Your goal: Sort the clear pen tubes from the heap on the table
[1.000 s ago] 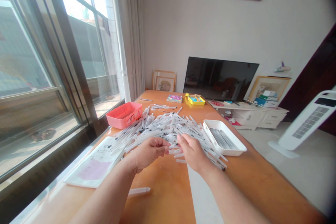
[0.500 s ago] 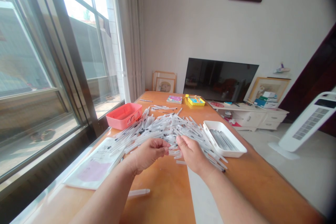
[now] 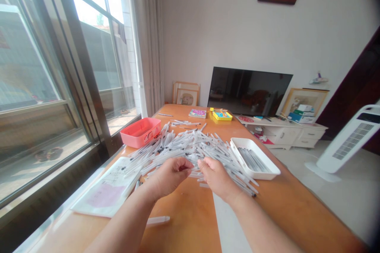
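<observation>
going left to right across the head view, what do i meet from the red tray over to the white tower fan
Red tray → left hand → right hand → white tray → white tower fan.

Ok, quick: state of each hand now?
Left hand: pinched closed; can't tell whether it holds anything.
Right hand: pinched closed; any held item can't be made out.

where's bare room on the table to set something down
Bare wood shows on the brown wooden table between the loose translucent tube by the left forearm and the flat white strip, and at right between the right forearm and the white rectangular plastic tray. Crowded: the middle, where translucent plastic pens heap from the coral plastic basket to that tray.
</observation>
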`<action>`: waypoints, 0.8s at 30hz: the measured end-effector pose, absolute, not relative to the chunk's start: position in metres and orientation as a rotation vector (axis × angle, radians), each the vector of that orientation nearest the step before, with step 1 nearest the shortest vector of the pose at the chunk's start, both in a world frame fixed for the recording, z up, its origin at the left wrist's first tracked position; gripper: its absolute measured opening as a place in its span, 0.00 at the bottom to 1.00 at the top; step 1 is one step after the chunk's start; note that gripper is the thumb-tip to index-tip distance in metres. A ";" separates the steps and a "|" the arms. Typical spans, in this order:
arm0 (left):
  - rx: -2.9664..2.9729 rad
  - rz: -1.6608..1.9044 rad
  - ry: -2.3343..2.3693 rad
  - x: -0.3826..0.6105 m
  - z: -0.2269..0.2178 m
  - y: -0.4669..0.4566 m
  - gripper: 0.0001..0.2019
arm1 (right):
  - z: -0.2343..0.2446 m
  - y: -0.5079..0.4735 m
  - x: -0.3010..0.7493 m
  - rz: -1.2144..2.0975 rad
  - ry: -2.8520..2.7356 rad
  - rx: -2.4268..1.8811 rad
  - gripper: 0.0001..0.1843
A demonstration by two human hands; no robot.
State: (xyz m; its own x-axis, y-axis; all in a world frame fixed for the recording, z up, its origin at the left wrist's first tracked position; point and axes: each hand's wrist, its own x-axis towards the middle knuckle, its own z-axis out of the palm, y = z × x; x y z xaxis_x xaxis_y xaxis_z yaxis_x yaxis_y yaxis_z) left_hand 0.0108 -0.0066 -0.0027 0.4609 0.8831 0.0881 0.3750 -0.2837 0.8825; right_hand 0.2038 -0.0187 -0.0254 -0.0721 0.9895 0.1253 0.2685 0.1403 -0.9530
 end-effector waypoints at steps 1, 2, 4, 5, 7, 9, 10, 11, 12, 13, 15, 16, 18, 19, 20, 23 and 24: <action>1.892 0.766 1.067 0.012 -0.002 -0.007 0.10 | -0.026 -0.018 0.204 0.990 -1.505 -1.291 0.23; 1.923 0.779 1.073 0.013 -0.002 -0.007 0.09 | -0.026 -0.018 0.204 0.974 -1.501 -1.301 0.23; 1.964 0.805 1.081 0.014 -0.002 -0.007 0.09 | -0.027 -0.017 0.204 0.915 -1.500 -1.306 0.23; 1.971 0.816 1.082 0.015 -0.003 -0.006 0.09 | -0.027 -0.017 0.204 0.871 -1.504 -1.304 0.23; 1.964 0.835 1.080 0.015 -0.004 -0.005 0.10 | -0.028 -0.017 0.204 0.798 -1.524 -1.297 0.24; 1.952 0.850 1.071 0.015 -0.005 -0.004 0.09 | -0.029 -0.018 0.204 0.787 -1.552 -1.285 0.24; 1.953 0.859 1.068 0.015 -0.005 -0.004 0.09 | -0.029 -0.018 0.204 0.807 -1.560 -1.278 0.24; 1.961 0.871 1.068 0.015 -0.004 -0.004 0.09 | -0.029 -0.019 0.204 0.830 -1.560 -1.271 0.24; 1.975 0.885 1.071 0.016 -0.004 -0.004 0.08 | -0.029 -0.019 0.203 0.848 -1.554 -1.265 0.24; 1.990 0.902 1.073 0.016 -0.003 -0.005 0.08 | -0.029 -0.020 0.203 0.859 -1.541 -1.262 0.24; 2.010 0.943 1.067 0.017 -0.003 -0.006 0.08 | -0.028 -0.021 0.202 0.873 -1.509 -1.258 0.24; 2.008 0.964 1.057 0.017 -0.003 -0.006 0.07 | -0.028 -0.021 0.201 0.879 -1.496 -1.256 0.24; 1.980 0.984 1.041 0.018 -0.004 -0.006 0.08 | -0.027 -0.022 0.200 0.890 -1.478 -1.256 0.24; 1.955 0.989 1.043 0.017 -0.004 -0.006 0.08 | -0.026 -0.022 0.200 0.891 -1.468 -1.256 0.23; 1.929 0.999 1.055 0.016 -0.003 -0.005 0.09 | -0.025 -0.022 0.200 0.882 -1.454 -1.259 0.23; 1.820 1.097 1.146 0.008 0.001 -0.002 0.15 | -0.023 -0.021 0.203 0.797 -1.377 -1.265 0.22; 1.769 1.146 1.191 0.005 0.003 0.000 0.17 | -0.022 -0.021 0.205 0.760 -1.347 -1.267 0.22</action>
